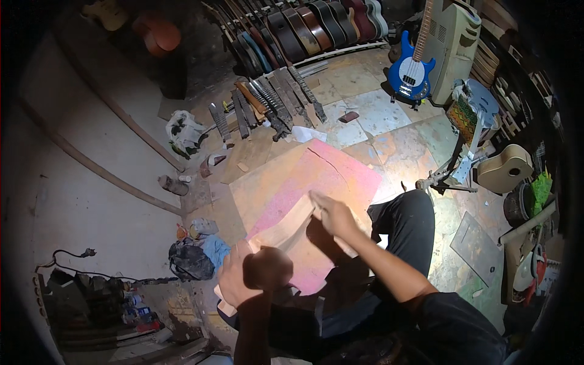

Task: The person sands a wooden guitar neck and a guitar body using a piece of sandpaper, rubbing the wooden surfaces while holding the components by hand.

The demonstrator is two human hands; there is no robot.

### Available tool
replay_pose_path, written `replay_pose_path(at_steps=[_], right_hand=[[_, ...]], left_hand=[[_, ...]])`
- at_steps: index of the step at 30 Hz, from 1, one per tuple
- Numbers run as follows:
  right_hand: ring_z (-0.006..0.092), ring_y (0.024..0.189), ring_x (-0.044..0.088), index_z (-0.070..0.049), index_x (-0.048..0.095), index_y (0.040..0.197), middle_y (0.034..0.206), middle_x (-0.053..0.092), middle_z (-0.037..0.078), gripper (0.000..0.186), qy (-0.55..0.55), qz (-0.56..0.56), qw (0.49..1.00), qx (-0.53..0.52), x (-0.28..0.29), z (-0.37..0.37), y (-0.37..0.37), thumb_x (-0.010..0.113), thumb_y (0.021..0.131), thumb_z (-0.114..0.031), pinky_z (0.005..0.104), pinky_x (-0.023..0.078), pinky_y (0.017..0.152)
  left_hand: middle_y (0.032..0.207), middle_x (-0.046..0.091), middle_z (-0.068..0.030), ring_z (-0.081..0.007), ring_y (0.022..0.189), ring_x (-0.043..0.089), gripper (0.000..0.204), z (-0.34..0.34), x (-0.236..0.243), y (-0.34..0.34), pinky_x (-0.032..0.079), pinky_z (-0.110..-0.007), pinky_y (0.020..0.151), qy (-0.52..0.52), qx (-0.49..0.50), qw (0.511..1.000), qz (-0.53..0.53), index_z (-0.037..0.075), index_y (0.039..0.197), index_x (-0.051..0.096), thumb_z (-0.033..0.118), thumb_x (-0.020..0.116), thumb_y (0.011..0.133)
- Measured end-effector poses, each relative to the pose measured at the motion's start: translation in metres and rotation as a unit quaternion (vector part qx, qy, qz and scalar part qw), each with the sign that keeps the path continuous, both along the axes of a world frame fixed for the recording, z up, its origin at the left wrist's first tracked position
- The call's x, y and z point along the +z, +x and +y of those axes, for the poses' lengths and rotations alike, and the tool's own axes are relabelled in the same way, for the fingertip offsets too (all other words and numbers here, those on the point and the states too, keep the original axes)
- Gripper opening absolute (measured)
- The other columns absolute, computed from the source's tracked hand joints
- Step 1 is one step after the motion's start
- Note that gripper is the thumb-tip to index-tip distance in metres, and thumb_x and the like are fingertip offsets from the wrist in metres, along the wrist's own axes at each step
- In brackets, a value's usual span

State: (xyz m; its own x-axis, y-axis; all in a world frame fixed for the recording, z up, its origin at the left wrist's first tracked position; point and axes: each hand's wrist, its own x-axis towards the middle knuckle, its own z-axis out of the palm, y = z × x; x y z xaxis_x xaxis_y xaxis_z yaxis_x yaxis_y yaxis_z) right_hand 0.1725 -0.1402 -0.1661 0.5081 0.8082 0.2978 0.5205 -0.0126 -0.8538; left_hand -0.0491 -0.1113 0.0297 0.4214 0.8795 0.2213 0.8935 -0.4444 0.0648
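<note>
A long, pale piece of wood [283, 230] with a curved edge slants over a pink-stained board [359, 176] on the floor in front of me. My left hand [236, 277] is closed over its near left end, with a round dark shadow falling beside the wrist. At the far end, my right hand [334, 218] grips the wood with its fingers bent around the edge. That hand is slightly blurred, and whether anything small lies under its fingers cannot be seen. My bent right knee [410, 219] rises beside the board.
Several guitar necks [274, 100] lie beyond the board, before a rack of guitar bodies [304, 30]. A blue electric bass [410, 73] stands far right, near a metal stand [447, 176]. Left are a plastic bag [184, 131] and a dark bundle [193, 258].
</note>
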Motion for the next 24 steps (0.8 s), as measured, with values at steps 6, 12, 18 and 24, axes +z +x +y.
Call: replay_pose_path(at_steps=[6,12,18,24], right_hand=[[0.0435,0.108,0.075,-0.011,0.062,0.151,0.119,0.076,0.024,0.061,-0.150,0.056,0.982,0.100,0.068,-0.021,0.023,0.058,0.090,-0.004,0.0486,0.059,0.097],[0.0476,0.094,0.074,-0.015,0.032,0.171,0.109,0.079,0.023,0.089,-0.304,-0.045,0.931,0.196,0.099,-0.021,-0.006,0.060,0.087,-0.006,0.0532,0.059,0.089],[0.0469,0.088,0.074,-0.026,0.029,0.172,0.109,0.080,0.019,0.093,-0.100,0.231,0.887,0.388,0.088,-0.035,-0.045,0.055,0.088,0.004,0.0487,0.062,0.079],[0.0444,0.103,0.075,-0.026,0.037,0.168,0.111,0.079,0.020,0.080,-0.257,0.009,0.942,0.216,0.073,-0.026,-0.010,0.062,0.094,-0.010,0.0491,0.060,0.086]], left_hand=[[0.094,0.073,-0.0220,-0.0444,0.094,0.071,0.059,0.012,0.005,-0.008,0.054,-0.051,0.083,-0.004,0.038,0.999,-0.001,0.005,0.095,0.066,0.045,0.092,0.061],[0.097,0.072,-0.0158,-0.0392,0.094,0.070,0.042,0.004,0.007,-0.008,0.054,-0.049,0.086,-0.022,0.020,0.999,0.012,0.008,0.097,0.065,0.037,0.084,0.073],[0.095,0.072,-0.0154,-0.0386,0.093,0.071,0.043,0.003,0.008,-0.008,0.054,-0.049,0.085,-0.026,0.042,0.999,0.022,0.008,0.095,0.065,0.043,0.081,0.077],[0.091,0.071,-0.0142,-0.0380,0.089,0.070,0.044,-0.001,0.004,-0.008,0.054,-0.049,0.082,0.001,0.028,0.999,0.027,0.008,0.091,0.064,0.046,0.080,0.078]])
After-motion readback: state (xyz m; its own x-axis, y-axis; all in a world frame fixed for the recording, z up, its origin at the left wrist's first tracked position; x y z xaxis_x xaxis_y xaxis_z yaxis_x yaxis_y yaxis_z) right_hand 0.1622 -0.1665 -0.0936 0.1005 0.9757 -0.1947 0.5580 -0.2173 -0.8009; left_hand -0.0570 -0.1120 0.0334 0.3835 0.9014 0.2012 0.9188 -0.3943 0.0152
